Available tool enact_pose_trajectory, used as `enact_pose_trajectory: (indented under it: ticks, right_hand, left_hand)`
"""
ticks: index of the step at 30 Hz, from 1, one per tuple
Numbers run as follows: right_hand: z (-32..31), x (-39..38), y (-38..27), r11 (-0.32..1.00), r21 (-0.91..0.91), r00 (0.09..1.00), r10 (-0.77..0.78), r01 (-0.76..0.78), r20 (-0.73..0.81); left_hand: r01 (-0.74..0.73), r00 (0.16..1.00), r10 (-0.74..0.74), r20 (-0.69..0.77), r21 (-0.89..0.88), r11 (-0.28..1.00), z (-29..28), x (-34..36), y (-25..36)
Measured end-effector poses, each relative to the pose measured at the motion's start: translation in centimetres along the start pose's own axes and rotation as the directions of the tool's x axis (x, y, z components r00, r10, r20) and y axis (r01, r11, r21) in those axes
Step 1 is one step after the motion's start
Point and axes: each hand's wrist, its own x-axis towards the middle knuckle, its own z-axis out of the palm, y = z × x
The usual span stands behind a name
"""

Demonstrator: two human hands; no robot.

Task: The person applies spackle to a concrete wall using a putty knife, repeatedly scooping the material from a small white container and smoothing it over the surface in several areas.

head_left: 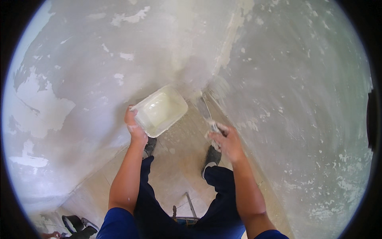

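Note:
My left hand [134,122] grips the left side of a white rectangular plastic tub [170,122], held out before the wall corner and tilted a little. Smooth off-white filler [159,111] coats the inside of the tub. To the right, my right hand [226,141] is closed around the handle of a putty knife [205,109], and its fingers are smeared with filler. The knife's thin blade points away from me toward the foot of the corner, apart from the tub. Whether its tip touches the wall cannot be made out.
Two grey walls, the left wall [87,71] and right wall [294,91], meet ahead, patched with white. My dark shoes stand on dusty floor tiles [179,159]. A metal rod-like object [191,205] lies between my legs. Dark shoe-like things [73,224] are at the lower left.

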Motion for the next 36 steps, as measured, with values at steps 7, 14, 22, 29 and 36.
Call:
enact_pose_trajectory:
  ticks: [7, 14, 22, 29, 36]
  right_hand:
    - [2.2, 2.8, 3.0, 0.976, 0.037, 0.975, -0.214, 0.217, -0.064]
    - [2.5, 4.8, 3.7, 0.96, -0.043, 0.96, -0.277, 0.276, -0.039]
    - [2.3, 1.8, 1.0, 0.751, -0.397, 0.824, -0.565, 0.527, 0.025]
    - [3.9, -1.9, 0.0, 0.764, -0.236, 0.794, -0.605, 0.6, 0.059]
    - [4.4, -1.1, 0.5, 0.726, -0.203, 0.753, -0.644, 0.657, 0.135]
  left_hand:
    - [0.009, 0.999, -0.013, 0.047, 0.098, 0.995, 0.6, -0.5, 0.8]
    - [0.03, 0.998, -0.034, 0.06, 0.071, 0.997, 0.6, -0.6, 0.7]
    - [0.123, 0.991, -0.126, -0.038, -0.07, 0.99, 0.5, -4.4, 2.8]
    - [0.102, 0.994, -0.106, -0.031, -0.111, 0.989, 0.4, -7.4, 8.3]
    - [0.046, 0.994, -0.047, -0.098, -0.014, 0.999, -1.3, -7.8, 10.4]
